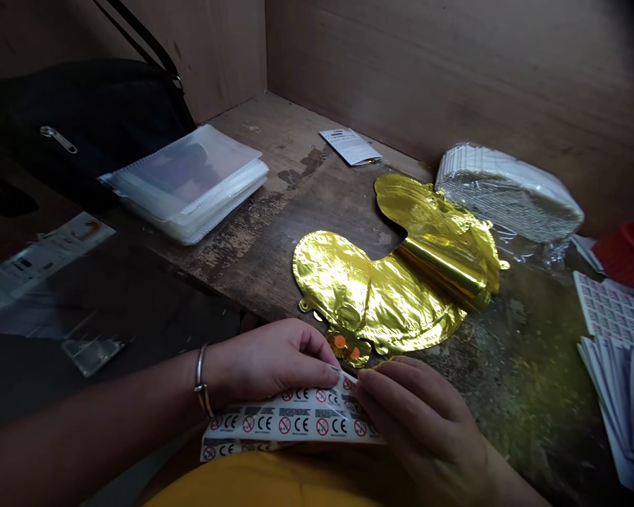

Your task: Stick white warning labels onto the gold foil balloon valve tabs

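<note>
A sheet of small white labels, printed with CE marks and red prohibition signs, lies across my lap area. My left hand, with a metal bangle on the wrist, pinches its upper right corner. My right hand is closed over the same corner, and its fingers touch the sheet. Just beyond my fingertips lies a flat gold foil balloon, partly folded over on itself. Two orange dots sit on its near end, close to my hands.
A worn wooden shelf stands between wooden walls. On it are a black zipped bag, stacked clear plastic sleeves, a small leaflet, a plastic-wrapped white stack, a red container, a label sheet and folded white papers.
</note>
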A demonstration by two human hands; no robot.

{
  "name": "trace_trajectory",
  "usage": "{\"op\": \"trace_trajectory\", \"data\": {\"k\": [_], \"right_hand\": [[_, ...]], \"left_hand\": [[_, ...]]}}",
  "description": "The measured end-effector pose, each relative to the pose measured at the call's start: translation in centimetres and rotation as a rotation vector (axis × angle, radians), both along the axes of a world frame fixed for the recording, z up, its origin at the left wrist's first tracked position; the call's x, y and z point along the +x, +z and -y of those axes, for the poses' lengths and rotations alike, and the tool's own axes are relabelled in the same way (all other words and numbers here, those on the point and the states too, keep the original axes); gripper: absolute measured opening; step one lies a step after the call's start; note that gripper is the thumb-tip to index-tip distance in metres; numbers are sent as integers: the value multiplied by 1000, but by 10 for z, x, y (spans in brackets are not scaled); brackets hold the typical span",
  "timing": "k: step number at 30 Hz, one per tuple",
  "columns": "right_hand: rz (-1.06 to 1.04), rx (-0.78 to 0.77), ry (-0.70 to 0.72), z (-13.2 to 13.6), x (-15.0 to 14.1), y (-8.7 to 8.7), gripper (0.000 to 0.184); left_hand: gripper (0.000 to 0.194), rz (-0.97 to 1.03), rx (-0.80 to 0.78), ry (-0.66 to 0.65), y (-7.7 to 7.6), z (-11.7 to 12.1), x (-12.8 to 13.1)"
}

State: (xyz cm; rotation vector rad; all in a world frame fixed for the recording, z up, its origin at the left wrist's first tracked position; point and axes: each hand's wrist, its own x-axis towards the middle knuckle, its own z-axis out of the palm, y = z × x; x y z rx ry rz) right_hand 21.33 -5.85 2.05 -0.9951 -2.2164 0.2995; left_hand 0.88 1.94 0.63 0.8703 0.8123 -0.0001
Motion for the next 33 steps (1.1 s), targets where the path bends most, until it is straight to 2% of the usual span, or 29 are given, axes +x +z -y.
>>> {"op": "trace_trajectory", "data": {"k": [4, 11, 17, 22, 26, 29, 31, 33], "right_hand": [[-18, 12, 12, 0, 0, -5, 28], [52, 74, 51, -7, -3, 8, 26], [69, 137, 20, -5, -4, 2, 26], [124, 126, 75, -8, -2, 4, 25], [-20, 1, -17, -5, -5, 1, 16], [-126, -147, -67, -5, -6, 0, 18], [-214, -326, -66, -8, -4, 0, 14], [-377, -593, -81, -14, -1, -1, 7]], "left_hand": [[24, -14, -4, 16, 1, -1, 0], [26, -35, 9, 25, 1, -1, 0], [28, -26, -3, 52, -1, 0, 1], [28, -22, -19, 37, 0, -1, 1], [30, -18, -20, 14, -1, -2, 1], [27, -17, 122, -74, -1, -3, -1], [21, -24, 253, -88, 0, -2, -2], [14, -33, 378, -73, 4, -2, -2]]}}
